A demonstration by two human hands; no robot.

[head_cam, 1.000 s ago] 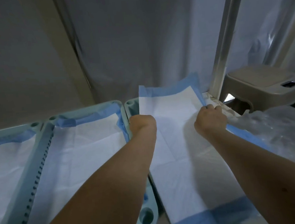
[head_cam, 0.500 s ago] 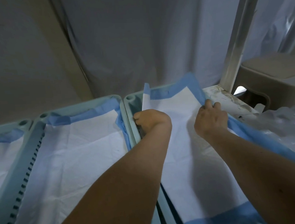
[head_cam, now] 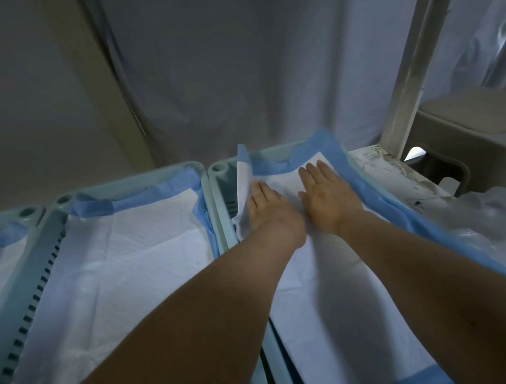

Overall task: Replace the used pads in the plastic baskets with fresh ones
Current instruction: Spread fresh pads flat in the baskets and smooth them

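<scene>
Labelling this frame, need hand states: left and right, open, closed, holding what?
Left hand: open, fingers straight, pressing the pad flat.
Right hand: open, palm flat on the pad.

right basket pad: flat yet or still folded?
Mostly spread. Both hands, left hand and right hand, press the pad flat; its left edge still curls up at the basket wall.

A single wide-angle head view looks forward and steeply down from close above the baskets (head_cam: 214, 176), forearms reaching in from the bottom edge, a grey curtain (head_cam: 236, 72) filling the top.
</scene>
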